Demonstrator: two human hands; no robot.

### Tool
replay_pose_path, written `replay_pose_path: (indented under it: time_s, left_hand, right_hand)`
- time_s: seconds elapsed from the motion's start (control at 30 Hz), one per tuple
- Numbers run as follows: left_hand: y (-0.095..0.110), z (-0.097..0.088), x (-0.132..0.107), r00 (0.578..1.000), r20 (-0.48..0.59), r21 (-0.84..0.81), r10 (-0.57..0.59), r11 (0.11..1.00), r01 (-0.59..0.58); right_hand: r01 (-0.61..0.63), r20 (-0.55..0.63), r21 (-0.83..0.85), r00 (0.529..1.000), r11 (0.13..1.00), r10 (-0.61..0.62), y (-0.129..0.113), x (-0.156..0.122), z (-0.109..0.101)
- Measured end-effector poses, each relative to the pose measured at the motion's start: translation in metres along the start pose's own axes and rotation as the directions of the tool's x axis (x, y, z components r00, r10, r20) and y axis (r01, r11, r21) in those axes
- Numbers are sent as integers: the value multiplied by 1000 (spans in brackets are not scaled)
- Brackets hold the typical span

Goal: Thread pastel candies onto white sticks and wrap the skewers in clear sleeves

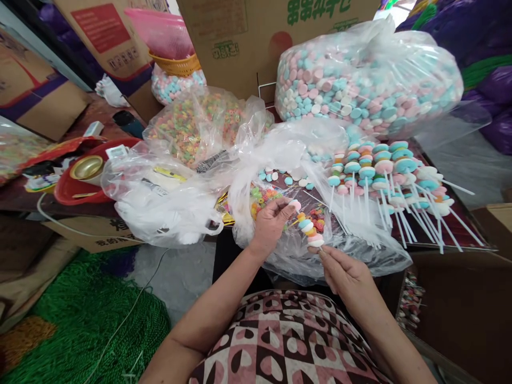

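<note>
My left hand (271,224) pinches a pink candy disc at the top end of a candy skewer (308,226), a white stick threaded with pink, blue, orange and white discs. My right hand (344,271) pinches the stick's lower end just under the last disc. Both hands hover over an open clear plastic bag (288,160) with loose small coloured ring candies (264,196) inside. To the right, a row of several finished candy skewers (384,170) lies fanned out, sticks pointing toward me.
A big clear bag of pastel candy discs (368,80) sits at the back right. A bag of coloured ring candies (196,122) stands at centre back. A red bowl (76,189) with tape sits left. Cardboard boxes (240,37) stand behind. Green netting (84,320) lies lower left.
</note>
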State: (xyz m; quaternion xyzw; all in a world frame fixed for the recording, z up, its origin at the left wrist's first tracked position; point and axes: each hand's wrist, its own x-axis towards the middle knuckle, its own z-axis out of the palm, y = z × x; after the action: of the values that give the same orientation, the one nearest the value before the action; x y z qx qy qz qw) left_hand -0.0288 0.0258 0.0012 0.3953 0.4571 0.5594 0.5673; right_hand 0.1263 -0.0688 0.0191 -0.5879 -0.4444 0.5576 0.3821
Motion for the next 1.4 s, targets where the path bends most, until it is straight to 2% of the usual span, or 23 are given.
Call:
replay_pose_path:
  time_s: [0.13, 0.3, 0.4, 0.5, 0.7, 0.83, 1.0, 1.2, 1.4]
  left_hand:
    - [1, -3, -3, 992, 48, 155, 117, 980, -123]
    - [4, -7, -4, 955, 154, 330, 252, 898, -290]
    - [6, -9, -2, 935, 222, 388, 278, 854, -346]
    - [4, -9, 0, 930, 246, 411, 274, 839, -357]
    - [-2, -10, 4, 959, 257, 209, 121, 962, -177]
    - [1, -8, 4, 961, 244, 207, 128, 962, -180]
    - [7, 0, 1, 983, 85, 104, 161, 980, -169]
    - [5, 8, -6, 998, 60, 46, -31, 999, 28]
    - [1, 15, -17, 996, 29, -136, -89, 986, 92]
  right_hand:
    - [-36, -13, 55, 999, 998, 37, -3, -1, 3]
    - [-79, -5, 118, 997, 990, 80, -3, -3, 3]
    - [-121, 21, 148, 993, 982, 119, -5, -3, 2]
    - [-150, 30, 171, 989, 974, 147, -9, -3, 4]
    - [-141, 43, 241, 990, 960, 134, -11, 2, 7]
    - [-95, 33, 237, 995, 967, 89, -3, 9, 10]
    - [-34, 33, 193, 999, 981, 28, 12, 14, 15]
    - [-16, 22, 220, 1000, 975, 11, 17, 13, 20]
    - [-33, -2, 257, 999, 966, 35, 13, 13, 24]
